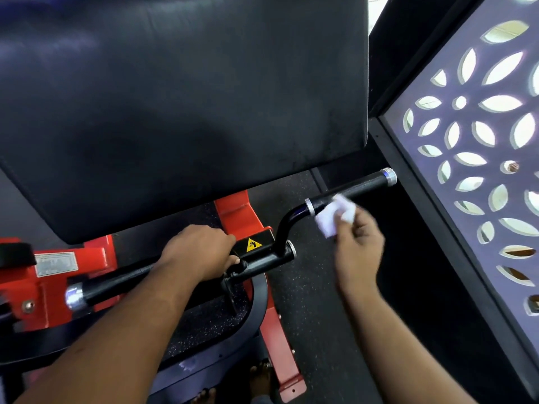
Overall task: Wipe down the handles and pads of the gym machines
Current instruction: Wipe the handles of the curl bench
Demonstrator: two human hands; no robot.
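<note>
Since the cloth is already at the grip, the lines below run from that handle outward.

Right handle: the black handle (354,189) sticks out to the right of the machine, between two silver collars, below the pad's lower right corner.
Cloth: a small white cloth (335,212) lies against the near, inner end of that handle, just beside the inner collar; motion blur hides how much of it touches.
Right hand: the right hand (357,246) pinches the cloth in curled fingers, from the near side.
Doing it well: I judge the cloth should wrap round the grip and slide out to the end cap, turning to reach the underside.
Left hand: the left hand (201,252) curls over the black bar (116,282) at the pivot, beside the yellow warning sticker (253,245); this probably steadies the arm against the rubbing.
Pad: the large black pad (180,97) fills the far side.
Frame: red frame (242,212) shows beneath it.
Risk: the patterned screen (478,158) stands near on the right, so knuckles could knock it at the outer end.
</note>
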